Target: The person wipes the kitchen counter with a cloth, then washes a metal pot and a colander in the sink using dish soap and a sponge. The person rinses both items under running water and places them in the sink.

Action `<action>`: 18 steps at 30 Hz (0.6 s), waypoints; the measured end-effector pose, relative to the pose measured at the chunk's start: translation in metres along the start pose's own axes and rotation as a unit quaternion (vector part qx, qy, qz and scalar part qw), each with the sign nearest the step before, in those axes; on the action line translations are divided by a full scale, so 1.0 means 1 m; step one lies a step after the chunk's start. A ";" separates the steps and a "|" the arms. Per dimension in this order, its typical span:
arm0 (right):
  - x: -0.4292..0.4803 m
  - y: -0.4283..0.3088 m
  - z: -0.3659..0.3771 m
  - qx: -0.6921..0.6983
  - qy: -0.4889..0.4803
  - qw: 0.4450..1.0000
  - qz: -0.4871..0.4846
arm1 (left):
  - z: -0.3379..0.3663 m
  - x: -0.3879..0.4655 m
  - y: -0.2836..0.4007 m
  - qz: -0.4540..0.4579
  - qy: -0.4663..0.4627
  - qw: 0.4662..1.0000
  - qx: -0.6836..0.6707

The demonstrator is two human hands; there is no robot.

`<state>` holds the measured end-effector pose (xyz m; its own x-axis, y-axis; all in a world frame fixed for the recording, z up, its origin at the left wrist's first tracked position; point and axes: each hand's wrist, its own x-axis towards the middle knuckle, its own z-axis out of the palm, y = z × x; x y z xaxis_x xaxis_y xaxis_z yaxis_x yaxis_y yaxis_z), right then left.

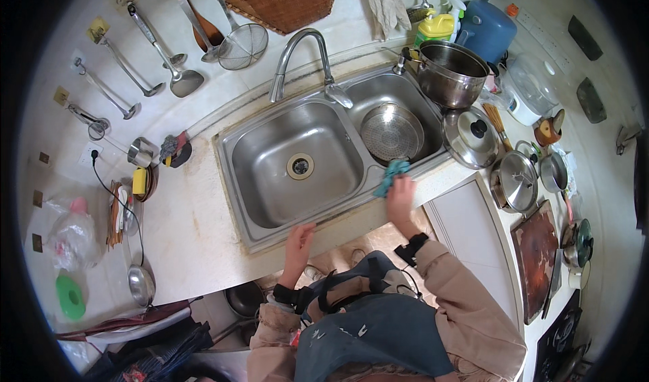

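Observation:
My right hand (400, 202) presses a teal cloth (392, 177) on the front rim of a double stainless steel sink (299, 164), near the divider between the bowls. Over the sink's front edge, by the large left bowl, my left hand (300, 245) holds nothing, its fingers a little bent and apart. A round perforated metal steamer or strainer (392, 132) lies in the smaller right bowl. Behind the bowls rises a curved chrome faucet (304, 39), its head over the back edge of the left bowl.
Right of the sink stand a steel pot (453, 75), a glossy pot lid (469, 137), a lidded pan (514, 181) and a worn cutting board (535, 260). On the left counter are a metal ladle (141, 284) and a yellow sponge (139, 181). A skimmer (243, 46) hangs on the wall.

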<state>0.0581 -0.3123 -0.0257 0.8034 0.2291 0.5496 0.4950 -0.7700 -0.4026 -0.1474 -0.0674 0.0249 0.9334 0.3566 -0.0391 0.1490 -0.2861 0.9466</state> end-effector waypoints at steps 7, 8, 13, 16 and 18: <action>0.033 -0.085 0.061 0.232 -0.221 0.947 0.035 | 0.004 0.000 0.011 -0.055 -0.028 0.998 0.006; 0.037 -0.094 0.065 0.195 -0.294 0.936 -0.007 | 0.002 0.002 0.013 -0.051 -0.035 0.998 0.001; 0.049 -0.131 0.057 0.533 -0.344 0.762 0.130 | -0.010 0.015 0.016 0.023 0.075 0.997 -0.017; 0.067 -0.141 0.043 0.650 -0.423 0.565 0.281 | -0.021 0.022 0.010 0.005 0.116 0.992 -0.043; 0.078 -0.142 0.036 0.688 -0.449 0.501 0.272 | -0.028 0.029 0.004 -0.007 0.119 0.990 -0.078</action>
<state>0.0623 -0.1634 0.0485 0.4625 0.8593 -0.2186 -0.6153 0.1336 -0.7769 -0.1289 -0.0331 0.0363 0.8253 0.5647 0.0055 0.0922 -0.1443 0.9852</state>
